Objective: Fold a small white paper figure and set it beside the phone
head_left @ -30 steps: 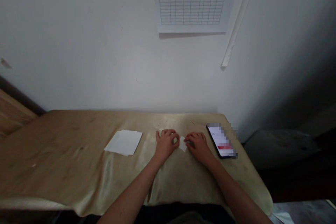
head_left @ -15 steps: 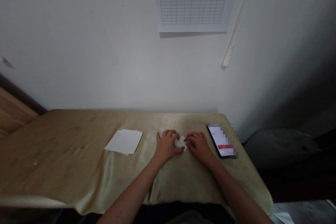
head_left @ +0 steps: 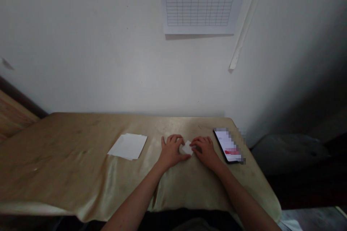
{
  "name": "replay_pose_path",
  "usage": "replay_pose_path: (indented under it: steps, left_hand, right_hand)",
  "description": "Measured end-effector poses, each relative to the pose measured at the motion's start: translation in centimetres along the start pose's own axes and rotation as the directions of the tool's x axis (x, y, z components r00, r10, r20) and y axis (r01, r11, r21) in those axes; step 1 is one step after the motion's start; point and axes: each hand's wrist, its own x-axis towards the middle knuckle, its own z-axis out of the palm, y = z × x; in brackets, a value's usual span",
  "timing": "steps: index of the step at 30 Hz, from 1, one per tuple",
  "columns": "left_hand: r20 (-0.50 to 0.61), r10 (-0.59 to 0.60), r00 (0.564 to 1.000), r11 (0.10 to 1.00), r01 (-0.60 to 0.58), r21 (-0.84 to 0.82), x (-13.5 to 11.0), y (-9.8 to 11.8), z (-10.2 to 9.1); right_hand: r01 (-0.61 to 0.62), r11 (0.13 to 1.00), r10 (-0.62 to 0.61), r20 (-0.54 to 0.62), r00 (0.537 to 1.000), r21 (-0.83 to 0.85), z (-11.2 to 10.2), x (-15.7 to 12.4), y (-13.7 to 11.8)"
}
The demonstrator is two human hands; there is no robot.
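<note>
A small folded piece of white paper (head_left: 187,148) lies on the tan-covered table (head_left: 81,173) between my two hands. My left hand (head_left: 171,149) has its fingers curled onto the paper's left side, thumb under its near edge. Pinching the paper's right edge with curled fingers is my right hand (head_left: 205,149). Both hands rest on the cloth near the table's far right part.
A small stack of white paper sheets (head_left: 128,146) lies left of my hands. A phone (head_left: 228,145) with a lit screen lies right of my right hand, near the table's corner. A gridded sheet (head_left: 200,1) hangs on the white wall behind.
My left thumb has slid under the paper's near edge and the paper has shifted slightly between the fingers. The hands stay in the same place.
</note>
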Motion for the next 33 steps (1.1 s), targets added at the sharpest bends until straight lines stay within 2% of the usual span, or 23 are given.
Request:
replay_pose_path:
  steps: [17,33]
  left_hand:
    - [-0.114,-0.008,0.993,1.0,0.011,0.028,1.4,-0.5,0.9]
    - [-0.029,-0.026,0.999,1.0,0.026,0.004,0.9,0.0,0.3]
  right_hand:
    - [-0.01,1.0,0.01,-0.014,1.0,0.011,-0.1,-0.1,-0.4]
    - [-0.015,1.0,0.015,-0.018,1.0,0.001,0.0,-0.1,-0.3]
